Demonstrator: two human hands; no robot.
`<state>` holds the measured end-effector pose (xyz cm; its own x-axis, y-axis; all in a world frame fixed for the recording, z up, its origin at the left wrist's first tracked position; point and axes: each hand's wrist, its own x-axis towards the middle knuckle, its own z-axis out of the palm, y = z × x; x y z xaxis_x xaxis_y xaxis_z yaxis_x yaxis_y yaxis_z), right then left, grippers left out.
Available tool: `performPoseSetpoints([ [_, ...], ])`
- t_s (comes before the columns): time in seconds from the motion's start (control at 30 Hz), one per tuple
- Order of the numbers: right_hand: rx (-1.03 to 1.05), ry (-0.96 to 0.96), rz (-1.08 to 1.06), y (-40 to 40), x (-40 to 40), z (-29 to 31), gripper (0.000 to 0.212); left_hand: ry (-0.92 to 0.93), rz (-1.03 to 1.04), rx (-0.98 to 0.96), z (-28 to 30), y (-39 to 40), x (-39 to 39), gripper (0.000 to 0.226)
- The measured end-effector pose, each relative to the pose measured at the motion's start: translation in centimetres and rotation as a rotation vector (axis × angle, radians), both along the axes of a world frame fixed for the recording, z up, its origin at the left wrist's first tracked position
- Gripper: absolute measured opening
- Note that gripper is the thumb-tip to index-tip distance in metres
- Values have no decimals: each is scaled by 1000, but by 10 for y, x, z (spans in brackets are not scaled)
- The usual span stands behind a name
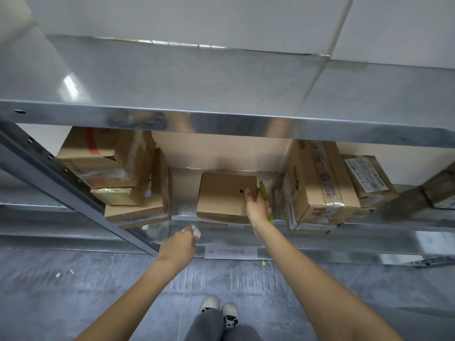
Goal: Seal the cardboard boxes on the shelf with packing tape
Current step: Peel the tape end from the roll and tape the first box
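Here the small cardboard box (227, 196) lay flat on the middle shelf (369, 226), in the gap between a stack of boxes (115, 178) to the left and a taller taped carton (322, 183) to the right. Its top face looked plain brown, with a small dark mark near the right edge; whether tape already crossed it could not be told.

The right hand (257, 205) sat at the box's right edge, thumb laid over the top face and fingers wrapped down the right side. Its grip was closed around a green object (265, 195), which ran near-to-far along that same side of the box. Judging from the task it was likely a tape dispenser or cutter, though its form was too hidden to be sure.

The left hand (181, 246) hovered nearer, below and left of the box, off the shelf's front lip. Its grip was pinched on a small white scrap (195, 231), perhaps a tape end or backing.

So the box lay straight ahead and slightly right of the left hand, directly under the right, and the right hand was plainly the closer. Any sealing stroke would probably run leftward from the right edge across the top.
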<state>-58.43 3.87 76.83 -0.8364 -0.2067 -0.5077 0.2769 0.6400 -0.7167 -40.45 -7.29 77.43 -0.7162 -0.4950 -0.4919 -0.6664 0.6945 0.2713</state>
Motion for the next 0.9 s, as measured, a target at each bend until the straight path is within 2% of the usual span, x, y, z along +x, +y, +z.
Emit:
performPoseSetpoints([
  [0.07,-6,-8,22,-4,0,2,63,-40,-5,130,5,3,5,25],
  [0.13,58,44,54,-4,-1,6,71,3,-6,316,13,6,5,24],
  [0.2,145,251,106,1,0,13,76,120,38,536,25,12,-1,20],
  [0.27,128,454,203,8,1,22,67,259,112,708,38,21,-10,18],
  [0.3,73,462,271,11,-1,27,59,333,150,774,43,25,-14,17],
  [0.33,11,388,335,13,-2,33,50,400,176,824,46,28,-17,16],
  [0.4,-46,98,457,15,-2,50,41,498,195,887,50,34,-21,13],
  [0.47,-10,-47,498,15,-3,65,55,551,221,928,52,38,-24,11],
  [0.67,28,-250,494,7,-7,82,51,598,238,939,53,38,-29,20],
  [0.83,36,-255,566,3,-6,82,31,612,214,917,52,37,-28,18],
  [0.9,42,-265,603,1,-4,85,29,618,204,911,51,36,-29,17],
])
